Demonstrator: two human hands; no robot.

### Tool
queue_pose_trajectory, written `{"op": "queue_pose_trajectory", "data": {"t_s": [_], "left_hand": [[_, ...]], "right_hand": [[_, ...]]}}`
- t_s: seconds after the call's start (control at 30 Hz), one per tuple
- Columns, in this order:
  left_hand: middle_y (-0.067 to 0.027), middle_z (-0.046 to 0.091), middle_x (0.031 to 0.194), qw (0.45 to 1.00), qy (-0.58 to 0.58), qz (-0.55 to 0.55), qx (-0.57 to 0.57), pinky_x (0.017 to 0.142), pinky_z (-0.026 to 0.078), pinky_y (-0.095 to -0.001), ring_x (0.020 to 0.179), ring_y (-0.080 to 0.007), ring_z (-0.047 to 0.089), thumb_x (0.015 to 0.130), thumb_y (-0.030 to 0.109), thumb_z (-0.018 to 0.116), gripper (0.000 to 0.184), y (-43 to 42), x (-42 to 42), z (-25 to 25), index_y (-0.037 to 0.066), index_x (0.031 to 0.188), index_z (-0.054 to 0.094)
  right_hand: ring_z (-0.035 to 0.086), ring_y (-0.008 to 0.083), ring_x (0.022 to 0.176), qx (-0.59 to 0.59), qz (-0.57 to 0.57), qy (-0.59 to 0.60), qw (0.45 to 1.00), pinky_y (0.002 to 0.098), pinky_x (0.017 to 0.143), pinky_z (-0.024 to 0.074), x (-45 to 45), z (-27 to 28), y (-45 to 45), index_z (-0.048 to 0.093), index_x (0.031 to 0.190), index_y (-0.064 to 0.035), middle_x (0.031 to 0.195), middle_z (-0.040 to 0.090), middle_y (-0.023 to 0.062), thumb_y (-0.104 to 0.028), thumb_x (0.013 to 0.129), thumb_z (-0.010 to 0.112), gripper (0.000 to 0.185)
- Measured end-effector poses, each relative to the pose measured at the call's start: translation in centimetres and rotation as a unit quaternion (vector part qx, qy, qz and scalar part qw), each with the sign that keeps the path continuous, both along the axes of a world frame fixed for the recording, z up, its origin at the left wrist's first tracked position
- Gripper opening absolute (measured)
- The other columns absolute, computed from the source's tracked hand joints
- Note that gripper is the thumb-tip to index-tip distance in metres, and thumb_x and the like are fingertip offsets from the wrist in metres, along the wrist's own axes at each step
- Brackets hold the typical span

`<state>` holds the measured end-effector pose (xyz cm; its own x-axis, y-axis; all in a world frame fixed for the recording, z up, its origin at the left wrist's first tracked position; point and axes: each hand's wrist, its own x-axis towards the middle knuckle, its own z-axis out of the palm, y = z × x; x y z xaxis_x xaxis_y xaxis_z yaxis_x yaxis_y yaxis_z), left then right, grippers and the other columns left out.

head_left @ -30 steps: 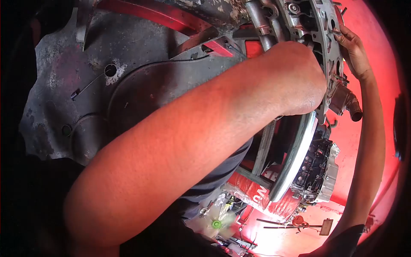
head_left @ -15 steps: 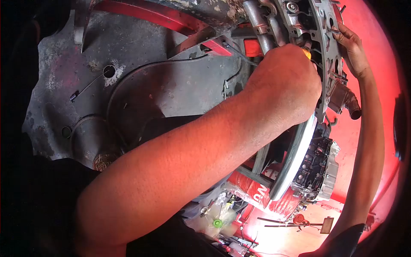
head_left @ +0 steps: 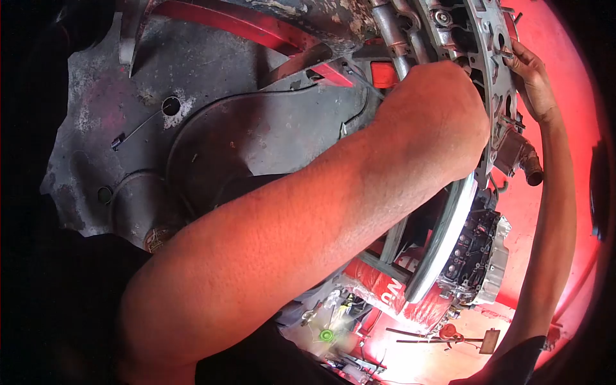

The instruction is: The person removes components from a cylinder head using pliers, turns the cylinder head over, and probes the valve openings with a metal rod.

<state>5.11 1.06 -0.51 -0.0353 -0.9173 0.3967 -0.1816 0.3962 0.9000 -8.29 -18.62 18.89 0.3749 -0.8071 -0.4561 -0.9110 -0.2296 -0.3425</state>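
one metal engine casting (head_left: 493, 72), upper right, probably heavy and rigid, best held by its long edges: left hand (head_left: 443, 112) curled beside it, contents hidden; right hand (head_left: 534, 78) narrow at its far edge, grip unclear.

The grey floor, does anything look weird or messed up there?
Yes, a bit. The grey floor has a pale blotch around a dark round spot and a pinkish patch, maybe wear or stains. A thin rod lies loose, slanting toward the spot, easy to step on.
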Motion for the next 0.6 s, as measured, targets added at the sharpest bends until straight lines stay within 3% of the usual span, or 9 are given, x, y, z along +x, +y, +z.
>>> {"op": "queue_pose_trajectory", "data": {"t_s": [0.03, 0.1, 0.23, 0.43, 0.5, 0.6], "left_hand": [[-0.0175, 0.068, 0.083, 1.000, -0.001, -0.002, -0.008, 0.072, 0.057, -0.0397, 0.081, -0.0315, 0.069, 0.071, 0.008, 0.066, 0.017, 0.2, -0.2, -0.2, 0.001, 0.085, 0.073], [-0.0121, 0.069, 0.075, 0.983, -0.097, 0.094, -0.124, 0.066, 0.053, -0.0394, 0.070, -0.0284, 0.068, 0.083, 0.015, 0.055, 0.022, 0.5, -1.0, -0.8, 0.002, 0.090, 0.072], [-0.0123, 0.068, 0.073, 0.986, -0.077, 0.084, -0.119, 0.064, 0.052, -0.0392, 0.069, -0.0285, 0.067, 0.082, 0.014, 0.056, 0.021, 0.3, -1.5, -0.8, 0.002, 0.088, 0.072], [-0.0139, 0.067, 0.074, 0.993, 0.014, 0.098, -0.064, 0.062, 0.053, -0.0421, 0.070, -0.0294, 0.068, 0.083, 0.015, 0.055, 0.021, 0.8, -2.1, -0.1, 0.001, 0.086, 0.072], [-0.0138, 0.067, 0.075, 0.989, 0.112, 0.006, 0.098, 0.064, 0.055, -0.0422, 0.071, -0.0299, 0.068, 0.084, 0.015, 0.056, 0.021, 0.7, -1.5, 0.5, 0.002, 0.086, 0.072], [-0.0148, 0.067, 0.075, 0.994, 0.084, 0.008, 0.071, 0.065, 0.055, -0.0421, 0.071, -0.0310, 0.068, 0.083, 0.015, 0.056, 0.021, 0.2, -1.4, 0.0, 0.001, 0.085, 0.072]], "right_hand": [[0.061, 0.0128, 0.097, 0.001, -0.005, 0.002, 1.000, 0.0274, 0.089, 0.0472, -0.1, 0.0, 0.0, 0.053, 0.127, 0.0018, 0.113, 0.064, 0.0060, -0.023, 0.093, 0.060, 0.043], [0.061, 0.0127, 0.096, -0.002, -0.009, -0.004, 1.000, 0.0273, 0.089, 0.0473, -0.2, -0.1, 0.1, 0.053, 0.128, 0.0019, 0.112, 0.064, 0.0059, -0.023, 0.093, 0.060, 0.044], [0.062, 0.0123, 0.096, -0.003, -0.004, -0.013, 1.000, 0.0267, 0.088, 0.0476, -0.1, -0.1, 0.3, 0.052, 0.129, 0.0023, 0.110, 0.065, 0.0053, -0.023, 0.093, 0.060, 0.045], [0.061, 0.0119, 0.096, -0.030, -0.018, -0.016, 0.999, 0.0266, 0.088, 0.0478, -0.3, -0.2, 0.4, 0.052, 0.129, 0.0023, 0.110, 0.065, 0.0051, -0.022, 0.093, 0.059, 0.044], [0.061, 0.0119, 0.096, -0.027, -0.014, -0.010, 0.999, 0.0268, 0.088, 0.0474, -0.3, -0.2, 0.3, 0.052, 0.129, 0.0022, 0.111, 0.065, 0.0051, -0.022, 0.092, 0.060, 0.044], [0.061, 0.0119, 0.097, -0.017, -0.013, -0.010, 1.000, 0.0270, 0.089, 0.0468, -0.1, -0.2, 0.2, 0.052, 0.128, 0.0020, 0.112, 0.065, 0.0049, -0.022, 0.092, 0.060, 0.044]]}}
